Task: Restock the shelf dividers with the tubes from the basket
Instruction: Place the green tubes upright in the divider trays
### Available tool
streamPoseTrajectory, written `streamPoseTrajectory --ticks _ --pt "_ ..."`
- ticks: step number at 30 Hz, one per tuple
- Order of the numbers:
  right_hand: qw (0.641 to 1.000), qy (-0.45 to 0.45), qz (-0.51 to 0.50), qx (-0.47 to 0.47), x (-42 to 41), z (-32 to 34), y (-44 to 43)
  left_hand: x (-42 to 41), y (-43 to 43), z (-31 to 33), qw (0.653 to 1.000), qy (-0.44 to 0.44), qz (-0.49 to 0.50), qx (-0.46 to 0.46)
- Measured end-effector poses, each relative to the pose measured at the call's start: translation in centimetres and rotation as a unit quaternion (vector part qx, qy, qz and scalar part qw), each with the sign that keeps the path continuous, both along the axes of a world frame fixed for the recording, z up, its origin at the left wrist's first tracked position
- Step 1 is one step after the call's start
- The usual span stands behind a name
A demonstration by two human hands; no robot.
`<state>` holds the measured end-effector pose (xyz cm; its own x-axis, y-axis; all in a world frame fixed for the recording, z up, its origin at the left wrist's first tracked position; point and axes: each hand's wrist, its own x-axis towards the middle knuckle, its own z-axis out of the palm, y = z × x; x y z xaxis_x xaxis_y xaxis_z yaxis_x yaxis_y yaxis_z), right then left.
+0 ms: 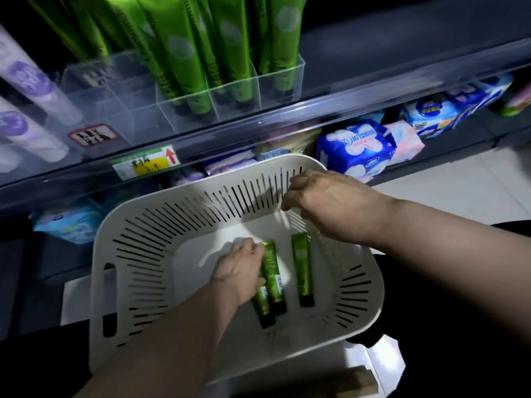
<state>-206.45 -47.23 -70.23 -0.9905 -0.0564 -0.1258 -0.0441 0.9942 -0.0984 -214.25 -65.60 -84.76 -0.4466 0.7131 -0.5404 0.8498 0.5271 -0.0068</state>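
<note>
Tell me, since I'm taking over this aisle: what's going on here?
A person is restocking from a white basket. Their left hand grips a pair of green tubes on the basket floor; a third tube lies beside them. The right hand hovers over the far rim, holding nothing. Above, the clear shelf dividers hold more green tubes, though compartments at the left look empty.

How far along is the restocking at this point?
Done: shelf dividers already hold many green tubes, though left slots look empty. In hand: the left hand grips a tube pair in the basket. Left: that pair and a third tube; the right hand hovers empty.
</note>
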Motion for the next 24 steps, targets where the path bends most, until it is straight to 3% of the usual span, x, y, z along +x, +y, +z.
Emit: streamPoseTrajectory --ticks 4,9,12,15,19,22,24 --pt "1.0 -0.008 -0.004 0.001 -0.5 -0.2 -0.7 0.6 0.9 1.1 0.971 -0.041 0.227 -0.062" --pt "1.0 -0.014 -0.007 0.002 -1.2 0.1 -0.8 0.0 0.7 -0.2 0.94 -0.093 0.325 -0.042" --pt "1.0 -0.024 -0.005 0.005 -1.3 0.4 -1.0 -1.0 -0.6 -0.8 0.937 -0.035 0.341 -0.061" --pt "0.999 -0.044 -0.001 0.008 -2.0 0.7 -1.4 -1.6 -2.3 -0.2 0.955 0.029 0.292 -0.045" --pt "0.998 -0.063 0.003 0.009 -3.2 1.6 -3.1 -1.8 -4.8 1.1 0.963 0.015 0.27 -0.012" --pt "0.997 -0.072 -0.003 -0.012 -3.7 1.8 -4.3 -2.5 -5.1 2.7 0.925 -0.062 0.367 0.074" --pt "0.995 -0.097 -0.007 -0.012 -3.7 1.6 -5.0 -3.1 -5.0 3.8 0.865 -0.145 0.454 0.155"
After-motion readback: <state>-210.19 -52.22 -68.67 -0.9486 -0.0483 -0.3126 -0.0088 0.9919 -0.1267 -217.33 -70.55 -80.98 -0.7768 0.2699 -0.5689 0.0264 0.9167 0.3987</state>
